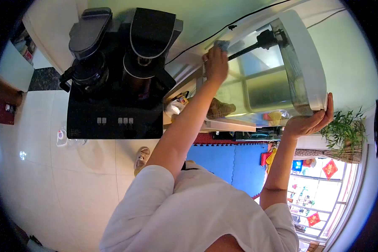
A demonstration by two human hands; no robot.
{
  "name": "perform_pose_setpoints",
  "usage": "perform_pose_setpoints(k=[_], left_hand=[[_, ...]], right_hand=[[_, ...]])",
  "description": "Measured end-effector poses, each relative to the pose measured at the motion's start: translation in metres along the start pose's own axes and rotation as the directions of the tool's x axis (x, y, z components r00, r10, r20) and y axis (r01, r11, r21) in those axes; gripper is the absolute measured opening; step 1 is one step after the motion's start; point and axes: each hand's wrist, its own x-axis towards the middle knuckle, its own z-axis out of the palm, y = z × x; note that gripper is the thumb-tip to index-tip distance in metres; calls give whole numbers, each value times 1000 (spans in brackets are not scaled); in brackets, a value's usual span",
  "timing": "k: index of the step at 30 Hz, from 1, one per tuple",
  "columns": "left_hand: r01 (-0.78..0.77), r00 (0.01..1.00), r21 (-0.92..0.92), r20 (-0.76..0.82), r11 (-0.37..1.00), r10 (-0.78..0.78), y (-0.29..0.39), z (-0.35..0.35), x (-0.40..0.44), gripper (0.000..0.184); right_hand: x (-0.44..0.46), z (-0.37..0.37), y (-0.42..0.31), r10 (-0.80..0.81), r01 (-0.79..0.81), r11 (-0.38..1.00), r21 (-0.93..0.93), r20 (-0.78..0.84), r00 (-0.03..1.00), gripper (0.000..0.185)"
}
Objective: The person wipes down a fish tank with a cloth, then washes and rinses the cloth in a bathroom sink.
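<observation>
My left hand (216, 64) is closed on a small grey cloth (221, 45), against the far side of a glass fish tank (268, 91). Part of the cloth is hidden by my fingers. My right hand (311, 122) holds the near corner of the tank's white lid (308, 63), fingers stretched along its outer edge. Inside the tank are water, a brown rock (222, 108) and a black filter (266, 39) with a tube, close under the lid.
Left of the tank, two black coffee-maker-like appliances (152, 33) stand on a black glossy top (113, 122). A black cable (197, 43) runs along the wall. A blue floor mat (214, 161) lies below, and a green plant (344, 128) hangs at right.
</observation>
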Motion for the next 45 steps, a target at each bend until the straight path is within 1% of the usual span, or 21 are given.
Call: perform_pose_setpoints(k=[2,4,5,7,8,11,12,14,15,17,20,23,27,29,31,33,34,37,41,43,45], left_hand=[[40,999,48,7,998,-41,-35,44,-2,26],[186,976,-144,-88,972,-199,-64,70,-9,28],[186,976,-143,-88,972,-200,-69,73,-11,28],[490,870,-402,173,774,-461,-72,65,-22,34],[406,910,-455,125,793,-394,-76,64,-33,40],[336,913,-565,-1,753,-408,-71,66,-59,41],[337,913,-564,0,754,-408,-72,69,-69,41],[155,960,-437,-145,886,-240,-76,74,-91,39],[157,960,-434,-145,887,-241,-71,63,-100,39],[286,955,-518,86,806,-284,-57,27,-113,37],[274,962,-472,152,838,-229,-51,8,-136,33],[184,982,-532,67,827,-176,-48,5,-164,27],[214,974,-572,65,792,-217,-37,-5,-196,25],[150,988,-433,107,889,-114,-37,-3,-210,30],[190,982,-530,118,826,-150,-22,-17,-220,41],[83,993,-422,-37,903,-109,-11,-18,-229,53],[56,998,-298,14,953,-55,-7,-22,-233,62],[-34,999,-206,-30,978,28,3,-30,-231,61],[-151,988,-299,-25,942,150,13,-34,-225,62],[-265,964,-338,-112,903,241,25,-40,-219,61],[-245,968,-322,-128,915,214,24,-33,-221,58]], right_hand=[[0,0,1,0,0,1000,9,-5,1000,40],[0,-1,2,-14,14,1000,-4,-5,1000,40],[0,-1,2,-13,13,1000,-4,-5,1000,40],[0,-1,2,-36,36,999,-15,-1,999,41],[-1,0,2,-31,31,999,-18,0,1000,41],[-1,2,3,-29,30,999,41,-18,999,41],[0,2,3,-36,36,999,33,-18,999,41],[-1,1,1,-38,38,999,26,-16,999,41],[-1,1,-1,-13,13,1000,17,-19,1000,40],[-2,1,-2,15,-14,1000,9,-22,1000,40],[-1,2,3,-15,17,997,70,-33,999,39],[-1,0,3,-15,18,996,83,-33,999,38],[0,-1,2,-62,62,998,15,-9,998,38],[0,0,2,-73,73,997,15,-14,997,39],[1,0,4,-69,69,997,21,-14,998,39],[-1,3,3,-54,55,998,40,-29,998,39],[-2,3,3,-40,43,997,58,-44,998,39],[-1,-1,7,-45,45,999,3,-20,999,40],[-1,2,3,-28,28,1000,7,-36,999,41],[-1,2,6,-38,40,998,49,-39,999,40],[-2,2,7,-31,33,998,47,-34,999,40]])
